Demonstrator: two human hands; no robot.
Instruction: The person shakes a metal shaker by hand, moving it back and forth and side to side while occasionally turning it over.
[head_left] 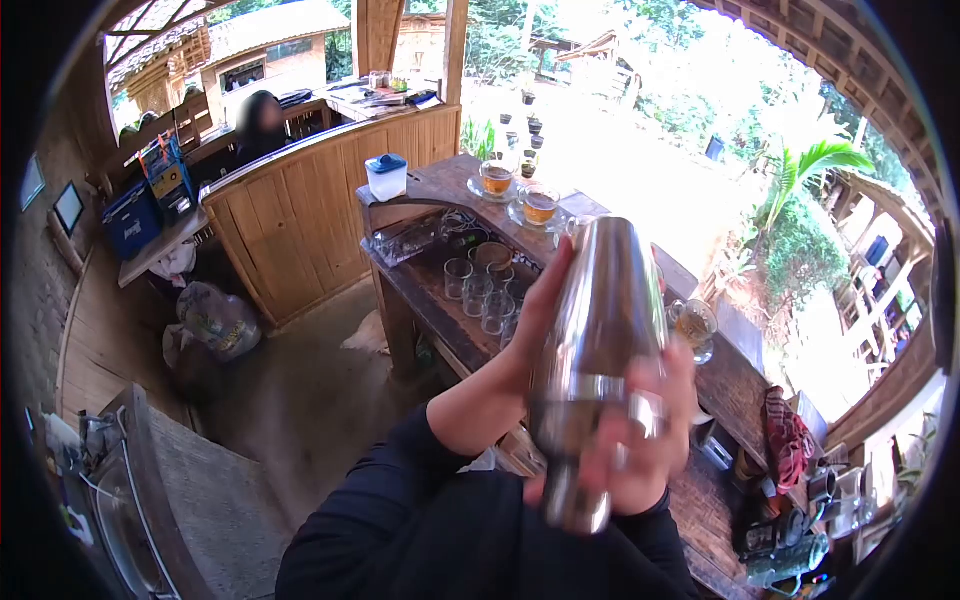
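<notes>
A shiny metal cocktail shaker (610, 300) is held up in front of my chest, tilted, its wide end up and its narrow end toward me. Along its left side lies my left hand (532, 335), its fingers mostly hidden behind the metal. My right hand (655, 440) wraps round the lower part, somewhat blurred. Beyond the shaker, a glass cup of amber drink (540, 207) and another such cup (497, 180) stand on saucers on the wooden counter (440, 180). A third glass cup (694, 320) shows just right of the shaker.
Several clear glasses (475, 293) stand on the lower shelf. A blue-lidded tub (387, 177) sits at the counter's far end. A red cloth (787, 435) and glassware (790, 555) are at right. Another person (262, 130) is behind the far wooden partition (300, 190). Bags (215, 320) lie on the floor.
</notes>
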